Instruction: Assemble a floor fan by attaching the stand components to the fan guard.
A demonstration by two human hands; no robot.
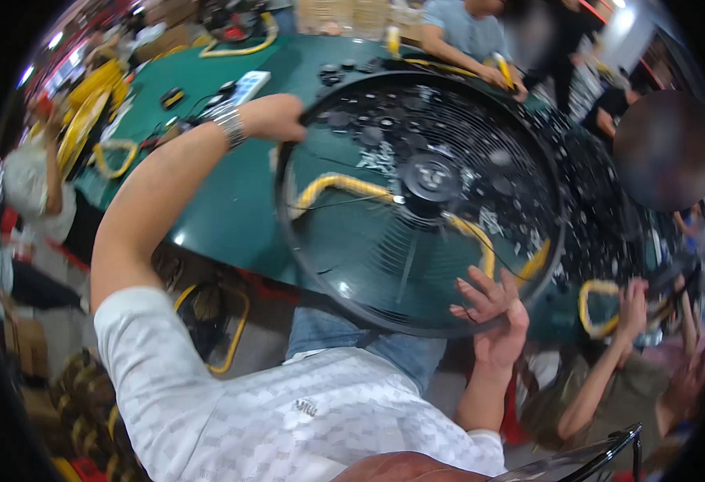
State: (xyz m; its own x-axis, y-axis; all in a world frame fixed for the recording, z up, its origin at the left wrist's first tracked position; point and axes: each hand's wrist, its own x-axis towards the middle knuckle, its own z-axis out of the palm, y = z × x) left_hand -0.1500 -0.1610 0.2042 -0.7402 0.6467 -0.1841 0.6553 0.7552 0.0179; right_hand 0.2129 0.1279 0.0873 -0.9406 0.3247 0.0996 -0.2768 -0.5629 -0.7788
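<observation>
A large round black fan grille (431, 177) with a round hub in its middle is held up, tilted, over the green table. My left hand (276, 119), with a metal watch on the wrist, has its fingers closed round the upper left rim. At the lower right rim is my right hand (493, 313), its palm against the edge and its fingers partly spread over the wires. Through the wires a bent yellow tube (344, 185) shows, along with black round parts and small pale pieces.
Many small black parts (593, 193) cover the right side of the green table (224, 221). A white and blue device (252, 84) lies beyond my left wrist. Co-workers are close by at the far side and right, one holding a yellow tool (503, 72). Below the table's left edge stands a yellow frame (240, 329).
</observation>
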